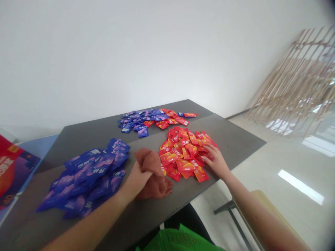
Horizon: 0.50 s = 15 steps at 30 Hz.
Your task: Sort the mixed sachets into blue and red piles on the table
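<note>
We note our left hand (138, 179) gripping a brown cloth (160, 187). Our right hand (216, 161), fingers loosely spread, touches the red packets (184, 153).

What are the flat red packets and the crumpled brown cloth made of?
The flat red-and-orange packets look like glossy plastic or foil film, I can't tell which: pale highlights show on them. The crumpled reddish-brown cloth in the left hand looks like soft, matte fabric: it bunches into loose folds.
</note>
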Available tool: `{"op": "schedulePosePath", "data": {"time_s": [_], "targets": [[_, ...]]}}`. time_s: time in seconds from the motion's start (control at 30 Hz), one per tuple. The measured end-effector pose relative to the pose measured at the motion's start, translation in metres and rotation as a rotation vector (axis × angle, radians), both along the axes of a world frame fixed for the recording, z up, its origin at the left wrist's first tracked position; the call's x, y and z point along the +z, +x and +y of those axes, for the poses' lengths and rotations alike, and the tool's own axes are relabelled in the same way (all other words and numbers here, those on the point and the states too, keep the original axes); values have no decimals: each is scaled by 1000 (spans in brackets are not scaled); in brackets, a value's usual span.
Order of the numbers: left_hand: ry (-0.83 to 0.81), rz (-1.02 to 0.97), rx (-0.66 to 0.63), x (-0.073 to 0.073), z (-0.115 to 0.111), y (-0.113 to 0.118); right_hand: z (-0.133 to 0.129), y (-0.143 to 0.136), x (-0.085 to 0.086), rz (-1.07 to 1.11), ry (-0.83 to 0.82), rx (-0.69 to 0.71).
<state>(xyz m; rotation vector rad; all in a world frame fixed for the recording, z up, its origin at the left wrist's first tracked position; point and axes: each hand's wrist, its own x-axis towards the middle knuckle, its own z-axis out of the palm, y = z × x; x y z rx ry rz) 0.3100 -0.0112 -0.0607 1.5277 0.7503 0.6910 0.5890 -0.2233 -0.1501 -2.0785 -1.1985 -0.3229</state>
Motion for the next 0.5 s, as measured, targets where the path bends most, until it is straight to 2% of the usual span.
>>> {"op": "schedulePosePath", "data": {"time_s": [0.1, 0.23, 0.37, 0.43, 0.5], "targets": [[70, 63, -58, -12, -7, -10, -14, -46, -7, -8, -24, 118], [73, 44, -142, -27, -15, 7, -18, -85, -15, -30, -168, 201], [-110, -16, -304, -31, -16, 35, -4, -87, -18, -100, -262, 159], [-164, -44, -307, -30, -12, 46, 5, -82, -17, -134, -298, 117], [-194, -65, -246, -29, -5, 53, 12, -78, -16, -159, -322, 78]]}}
